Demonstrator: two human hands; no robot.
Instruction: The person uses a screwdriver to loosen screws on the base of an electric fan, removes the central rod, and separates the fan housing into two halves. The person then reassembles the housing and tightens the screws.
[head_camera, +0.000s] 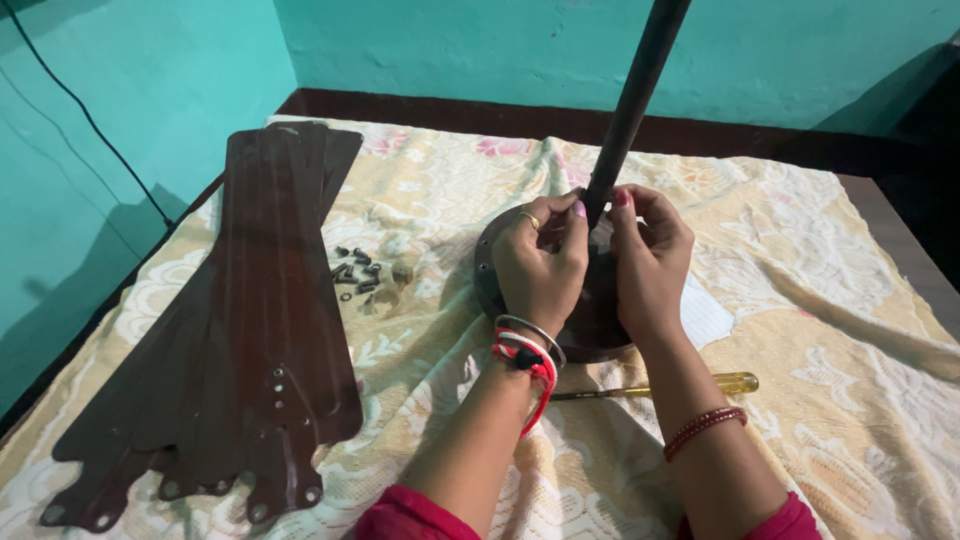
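Both your hands pinch the base of the dark metal rod (632, 105).

Your left hand (540, 262) and right hand (648, 255) press fingertips onto the rod where it rises from the round dark-brown fan motor housing (592, 325) on the floral cream cloth (800, 260). Stacked brown fan blades (250, 330) and small dark screws (358, 272) lie left; a yellow-handled screwdriver (690, 385) lies under your right forearm.

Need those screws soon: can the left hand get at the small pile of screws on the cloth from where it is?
Probably yes. The screws lie in the open on the cloth just left of the left hand, nothing between them, though that hand is now on the rod.
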